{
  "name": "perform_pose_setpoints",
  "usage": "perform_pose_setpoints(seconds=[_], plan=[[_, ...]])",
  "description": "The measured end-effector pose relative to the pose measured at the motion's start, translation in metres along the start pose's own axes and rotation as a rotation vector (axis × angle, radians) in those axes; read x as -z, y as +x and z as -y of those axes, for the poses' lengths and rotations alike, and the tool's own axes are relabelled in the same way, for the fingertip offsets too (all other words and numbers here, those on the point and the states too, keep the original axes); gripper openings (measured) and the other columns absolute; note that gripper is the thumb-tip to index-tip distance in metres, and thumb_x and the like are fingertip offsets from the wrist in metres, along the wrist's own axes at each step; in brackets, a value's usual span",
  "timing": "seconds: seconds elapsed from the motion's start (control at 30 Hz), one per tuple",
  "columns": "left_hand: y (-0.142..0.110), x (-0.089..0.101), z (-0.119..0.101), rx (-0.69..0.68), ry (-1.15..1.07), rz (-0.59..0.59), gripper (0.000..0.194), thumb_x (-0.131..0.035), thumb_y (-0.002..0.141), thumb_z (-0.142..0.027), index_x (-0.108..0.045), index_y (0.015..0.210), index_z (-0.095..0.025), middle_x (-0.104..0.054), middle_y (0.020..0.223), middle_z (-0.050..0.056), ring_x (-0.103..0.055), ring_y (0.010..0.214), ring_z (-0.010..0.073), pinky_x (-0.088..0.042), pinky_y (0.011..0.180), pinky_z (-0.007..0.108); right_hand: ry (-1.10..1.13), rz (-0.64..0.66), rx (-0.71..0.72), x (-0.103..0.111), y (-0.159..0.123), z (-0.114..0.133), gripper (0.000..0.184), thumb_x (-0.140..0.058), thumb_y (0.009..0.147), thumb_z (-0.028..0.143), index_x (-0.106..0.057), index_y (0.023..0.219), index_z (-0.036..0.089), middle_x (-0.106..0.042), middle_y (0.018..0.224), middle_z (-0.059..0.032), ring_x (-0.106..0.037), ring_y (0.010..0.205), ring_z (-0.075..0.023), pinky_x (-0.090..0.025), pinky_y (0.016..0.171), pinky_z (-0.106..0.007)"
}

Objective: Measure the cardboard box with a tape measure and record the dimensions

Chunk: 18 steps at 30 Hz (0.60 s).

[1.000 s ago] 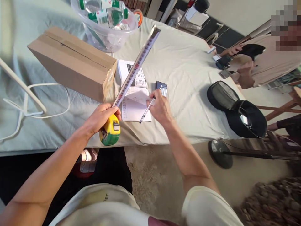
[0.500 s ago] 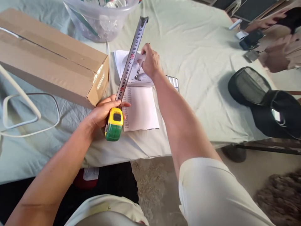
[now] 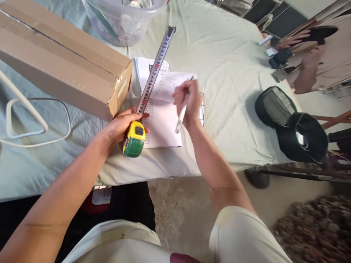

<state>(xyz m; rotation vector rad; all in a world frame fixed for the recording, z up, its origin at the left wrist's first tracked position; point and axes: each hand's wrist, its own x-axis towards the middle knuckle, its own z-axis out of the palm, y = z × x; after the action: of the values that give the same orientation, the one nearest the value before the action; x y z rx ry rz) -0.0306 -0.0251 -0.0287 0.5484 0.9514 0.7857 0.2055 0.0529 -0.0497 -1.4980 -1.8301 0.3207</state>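
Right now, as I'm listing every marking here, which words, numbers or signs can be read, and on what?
Tape measure blade: "3 4 5 6 7 8 9", red "10", "1 2 3 4 5 6 7 8 9"; next red number blurred; "1 2 3".
Notebook: writing too small.
Cardboard box: end print too blurred.
Shirt: lettering unclear.

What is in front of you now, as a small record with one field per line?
Left hand: holding a tape measure, metal blade drawn out
Blade: slanting across the view of the notebook
Right hand: holding a pen over the open notebook
Phone: beside the notebook, partly hidden
Left side: cardboard box, lying on the cloth
Beyond box: clear plastic tub
Right side: open black case
Far right: another person
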Motion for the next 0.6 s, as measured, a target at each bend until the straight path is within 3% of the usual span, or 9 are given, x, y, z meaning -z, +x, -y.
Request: perform_pose_setpoints(seconds=[0.07, 0.13, 0.3, 0.43, 0.53, 0.6], plan=[[0.001, 0.001, 0.001, -0.006, 0.011, -0.002, 0.026, -0.062, 0.089, -0.016, -0.061, 0.115, -0.017, -0.074, 0.121, 0.011, -0.074, 0.059, 0.0162, -0.055, 0.048, 0.025, 0.009, 0.058, -0.005, -0.005, -0.018, 0.004, 0.024, -0.050, 0.097, 0.052, -0.051, 0.095, 0.028, -0.063, 0.082, -0.0016, -0.065, 0.074, -0.0203, -0.054, 0.074, -0.037], [0.001, 0.002, 0.002, -0.018, 0.015, 0.006, 0.030, -0.064, 0.088, -0.016, -0.062, 0.117, -0.016, -0.074, 0.119, 0.011, -0.075, 0.061, 0.0162, -0.056, 0.049, 0.025, -0.027, 0.089, 0.006, -0.013, -0.017, 0.004, 0.021, -0.056, 0.095, 0.048, -0.054, 0.093, 0.027, -0.065, 0.082, -0.0008, -0.066, 0.075, -0.0198, -0.053, 0.074, -0.035], [0.001, 0.005, 0.002, -0.034, -0.001, 0.021, 0.037, -0.062, 0.088, -0.017, -0.063, 0.126, -0.016, -0.070, 0.131, 0.014, -0.076, 0.065, 0.0166, -0.055, 0.048, 0.025, -0.070, 0.077, 0.023, -0.036, 0.023, 0.000, 0.009, -0.054, 0.095, 0.035, -0.055, 0.097, 0.026, -0.072, 0.100, -0.0056, -0.068, 0.092, -0.0237, -0.054, 0.086, -0.042], [0.000, 0.005, 0.001, -0.020, 0.003, 0.033, 0.039, -0.061, 0.089, -0.017, -0.061, 0.128, -0.016, -0.070, 0.132, 0.016, -0.076, 0.066, 0.0176, -0.057, 0.050, 0.027, -0.049, 0.133, 0.025, -0.050, 0.041, -0.006, 0.012, -0.060, 0.094, 0.038, -0.055, 0.094, 0.027, -0.072, 0.103, -0.0063, -0.066, 0.101, -0.0239, -0.054, 0.093, -0.042], [-0.001, 0.004, 0.000, -0.017, 0.009, 0.038, 0.040, -0.059, 0.089, -0.016, -0.060, 0.129, -0.015, -0.070, 0.131, 0.016, -0.076, 0.066, 0.0175, -0.057, 0.050, 0.026, 0.067, 0.167, -0.014, -0.047, 0.039, -0.008, 0.020, -0.056, 0.098, 0.046, -0.054, 0.098, 0.027, -0.072, 0.110, -0.0068, -0.067, 0.104, -0.0216, -0.055, 0.093, -0.041], [0.000, 0.004, 0.000, -0.015, 0.010, 0.035, 0.038, -0.059, 0.090, -0.015, -0.060, 0.128, -0.016, -0.070, 0.131, 0.014, -0.076, 0.066, 0.0175, -0.056, 0.049, 0.025, 0.194, 0.116, -0.037, -0.038, 0.027, -0.006, 0.026, -0.047, 0.102, 0.051, -0.052, 0.109, 0.027, -0.071, 0.118, -0.0077, -0.068, 0.109, -0.0197, -0.055, 0.095, -0.039]])
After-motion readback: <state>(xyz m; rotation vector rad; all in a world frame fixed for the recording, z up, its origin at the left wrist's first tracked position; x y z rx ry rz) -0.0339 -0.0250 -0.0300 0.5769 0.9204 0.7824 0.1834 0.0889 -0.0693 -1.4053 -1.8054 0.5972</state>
